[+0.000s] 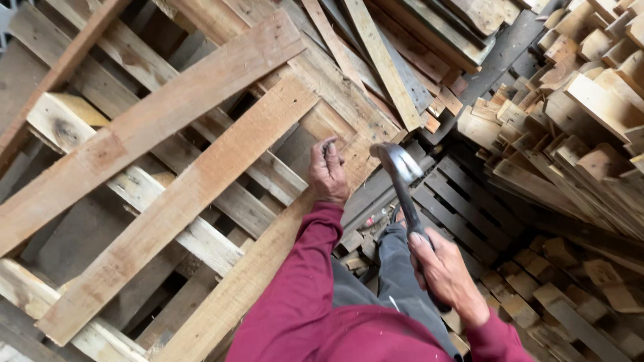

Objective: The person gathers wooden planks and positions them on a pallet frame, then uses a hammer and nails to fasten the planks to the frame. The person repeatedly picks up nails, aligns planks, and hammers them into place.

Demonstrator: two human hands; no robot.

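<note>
Rough, pale timber fills the left of the view: a wooden pallet stands tilted, its long boards running from near left up to far right, with cross slats behind them and dark gaps between.

At the pallet's right edge the left hand rests against the outer board, fingers curled in with the fingertips pinched together at the top; whether a nail sits between them is too small to tell. The burgundy sleeve runs from it down to the near edge.

Just right of that hand, the metal head of a hammer hangs in the air, apart from the wood. The hammer's long axis runs from the head, far and left, down its dark handle to the right hand, which is closed tight around the handle's lower end. So the hammer head lies up and to the left of the gripping hand, level with the left hand and near it, and the left hand is the nearer one to the board.

Below, between the arms, grey trousers show over slatted pallets lying flat on the floor. Far right, a heap of short cut wood blocks climbs the frame, and loose planks lean at the far top. No packages, labels or signs are in view.
</note>
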